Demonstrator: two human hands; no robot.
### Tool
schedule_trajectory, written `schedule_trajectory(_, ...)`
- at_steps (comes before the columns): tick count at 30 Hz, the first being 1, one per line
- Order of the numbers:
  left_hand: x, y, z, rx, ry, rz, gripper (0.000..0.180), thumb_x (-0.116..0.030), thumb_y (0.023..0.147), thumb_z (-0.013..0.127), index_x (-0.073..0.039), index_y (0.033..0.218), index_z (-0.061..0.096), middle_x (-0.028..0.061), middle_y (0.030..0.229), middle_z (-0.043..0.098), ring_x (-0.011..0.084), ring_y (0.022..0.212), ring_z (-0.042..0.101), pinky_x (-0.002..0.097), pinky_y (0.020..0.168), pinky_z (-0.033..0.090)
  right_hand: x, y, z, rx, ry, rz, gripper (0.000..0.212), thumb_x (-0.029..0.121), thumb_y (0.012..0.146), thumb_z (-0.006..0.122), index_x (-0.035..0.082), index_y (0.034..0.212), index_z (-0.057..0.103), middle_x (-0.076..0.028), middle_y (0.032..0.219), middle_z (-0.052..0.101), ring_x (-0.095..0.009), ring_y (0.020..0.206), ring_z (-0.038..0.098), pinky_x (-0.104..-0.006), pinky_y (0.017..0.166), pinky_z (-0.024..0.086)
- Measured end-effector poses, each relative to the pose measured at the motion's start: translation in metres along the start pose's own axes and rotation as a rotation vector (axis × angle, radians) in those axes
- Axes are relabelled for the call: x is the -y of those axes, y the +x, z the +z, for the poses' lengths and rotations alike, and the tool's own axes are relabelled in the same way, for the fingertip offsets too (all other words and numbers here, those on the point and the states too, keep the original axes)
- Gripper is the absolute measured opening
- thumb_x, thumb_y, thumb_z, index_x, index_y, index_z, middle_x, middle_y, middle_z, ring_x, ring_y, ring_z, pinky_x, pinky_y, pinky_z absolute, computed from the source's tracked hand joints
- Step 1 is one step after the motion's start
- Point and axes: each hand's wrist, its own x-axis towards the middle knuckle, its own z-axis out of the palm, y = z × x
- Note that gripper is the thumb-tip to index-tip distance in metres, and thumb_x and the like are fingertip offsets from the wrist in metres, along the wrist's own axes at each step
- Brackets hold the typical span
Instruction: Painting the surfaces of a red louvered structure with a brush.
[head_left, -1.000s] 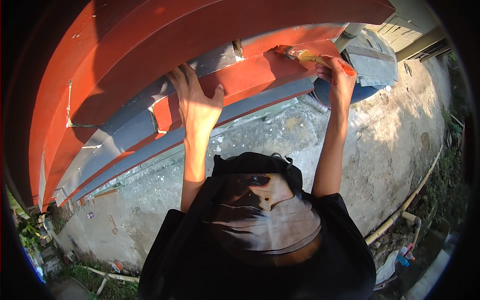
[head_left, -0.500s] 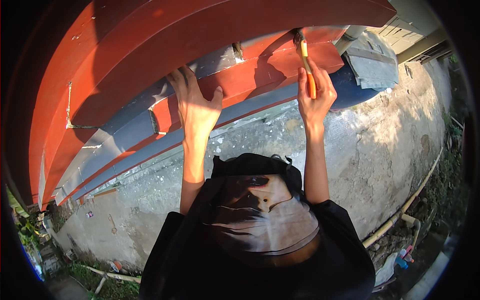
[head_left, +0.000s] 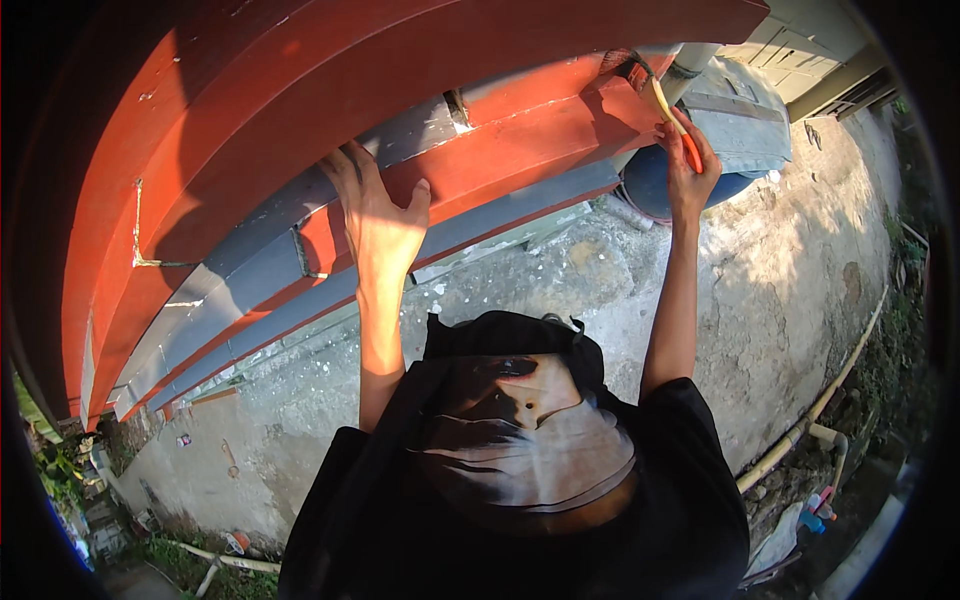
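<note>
A paintbrush [head_left: 659,102] with a yellow and orange handle is gripped in my right hand [head_left: 692,182]. Its dark bristles reach up to the red wall face near the right end of the red ledge [head_left: 510,155], in the shade of the upper red beam [head_left: 420,75]. Whether the tip presses on the surface is hard to make out. My left hand [head_left: 382,228] rests against the same ledge farther left, thumb spread from the fingers and nothing in it. Its fingertips are partly hidden beneath the upper beam.
Grey steps [head_left: 545,205] run below the ledge. Past its right end stand a pale post [head_left: 690,68] and a blue drum [head_left: 648,178] under a grey sheet [head_left: 745,120]. Rough concrete [head_left: 770,330] spreads below, bordered by a long pole [head_left: 835,395] at the right.
My right hand has moved right with the paintbrush, whose bristles are now nearer the ledge's right end. My left hand keeps its place on the ledge; the view has shifted slightly.
</note>
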Motion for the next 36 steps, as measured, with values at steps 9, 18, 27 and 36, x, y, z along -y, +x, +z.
schedule_trajectory(9,-0.002,0.001,-0.005,-0.006,0.016,-0.025,0.095,-0.022,0.081,0.078,0.009,0.154,0.025,0.0348,0.163,0.007,0.0515,0.152,0.007,0.0505,0.122,0.026,0.04,-0.012,0.011,-0.255,-0.47,-0.202,0.029,0.01,0.092,0.074,0.003,0.119,0.073,-0.013,0.089,0.073,-0.017,0.078,0.071,-0.0293,0.072,0.054)
schedule_trajectory(18,0.001,0.0,-0.001,-0.008,0.025,-0.048,0.097,-0.025,0.082,0.078,0.01,0.154,0.024,0.036,0.163,0.006,0.0519,0.152,0.007,0.0511,0.122,0.026,0.068,-0.089,0.067,0.053,-0.213,-0.231,0.031,0.002,0.09,0.073,0.003,0.12,0.072,-0.014,0.096,0.072,-0.022,0.08,0.071,-0.0311,0.074,0.056)
schedule_trajectory(27,0.0,0.0,0.005,-0.014,0.021,-0.028,0.097,-0.027,0.082,0.078,0.008,0.155,0.025,0.0344,0.164,0.005,0.0497,0.153,0.006,0.05,0.123,0.025,0.054,-0.084,0.065,0.194,-0.25,-0.348,0.04,0.0,0.085,0.076,0.004,0.124,0.07,-0.015,0.1,0.07,-0.027,0.084,0.068,-0.0356,0.076,0.054)
schedule_trajectory(36,-0.002,0.003,0.009,-0.044,0.043,-0.023,0.096,-0.023,0.079,0.077,0.009,0.153,0.027,0.0334,0.163,0.011,0.0514,0.152,0.009,0.0519,0.12,0.032,0.053,-0.082,0.079,0.141,-0.311,-0.306,0.041,0.003,0.086,0.076,0.005,0.126,0.069,-0.014,0.1,0.069,-0.027,0.095,0.066,-0.0354,0.083,0.053)
